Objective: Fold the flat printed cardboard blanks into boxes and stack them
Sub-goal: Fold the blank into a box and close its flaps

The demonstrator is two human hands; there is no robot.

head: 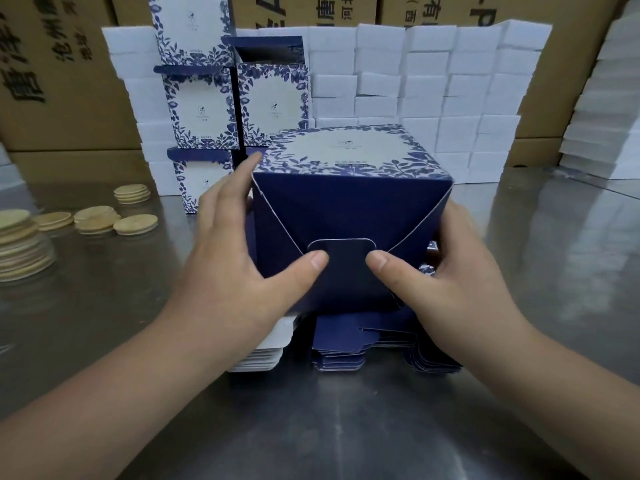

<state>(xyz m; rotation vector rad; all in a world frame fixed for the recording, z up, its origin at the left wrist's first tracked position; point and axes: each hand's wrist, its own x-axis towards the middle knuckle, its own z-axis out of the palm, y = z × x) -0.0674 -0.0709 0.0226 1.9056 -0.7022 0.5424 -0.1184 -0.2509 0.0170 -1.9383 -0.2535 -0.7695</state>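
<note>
Cartons (52, 71) of brown cardboard with black lettering fill the top of the frame behind everything. In front of them a wall of white blocks (422, 81) runs from upper left to upper right. Against it, left of centre, stand the folded boxes (207, 109) in blue-and-white leaf print, stacked in two columns, several with their dark lids standing open. At the left edge, round wooden discs (135, 224) lie in low piles on the steel table (346, 434), well apart from your work.

Directly under your hands, at lower centre, sit the flat blanks (341, 346) in side-by-side piles, dark blue faces up, with a white-faced pile at their left. The box hides their far part.

You hold the box (349, 213) at frame centre, above the blanks, tipped so its dark blue base faces you and a printed side faces up. Its base flaps meet in a V around a rounded tab (341, 249).

Your left hand (235, 271) grips the box's left side, fingers reaching up along that edge, thumb pressing the base just left of the tab. Your right hand (446, 271) grips the right side, fingers hidden behind the box, thumb pressing just right of the tab. The two thumb tips lie near each other, apart, with the tab between them.
</note>
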